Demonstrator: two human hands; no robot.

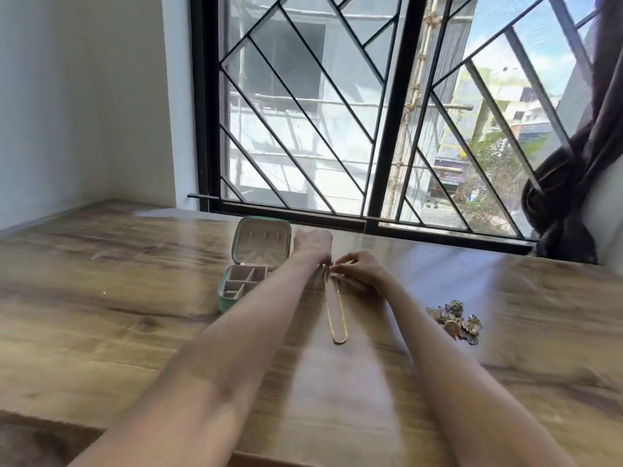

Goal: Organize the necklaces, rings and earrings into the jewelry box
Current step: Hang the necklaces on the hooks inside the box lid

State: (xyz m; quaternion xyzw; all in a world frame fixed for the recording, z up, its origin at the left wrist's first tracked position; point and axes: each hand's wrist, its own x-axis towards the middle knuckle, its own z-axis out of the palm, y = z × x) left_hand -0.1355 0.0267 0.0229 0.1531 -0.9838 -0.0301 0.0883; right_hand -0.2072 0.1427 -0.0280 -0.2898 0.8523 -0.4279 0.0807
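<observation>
A thin gold necklace hangs in a long loop toward me over the wooden table. My left hand and my right hand meet at its top end and pinch it there between the fingertips. Just left of my left forearm a small green jewelry box stands open, its lid upright, its beige compartments partly hidden by the arm. A heap of mixed jewelry lies on the table to the right of my right forearm.
A barred window runs along the table's far edge. A dark curtain hangs knotted at the right. A white wall closes the left side. The table's near edge shows at bottom left.
</observation>
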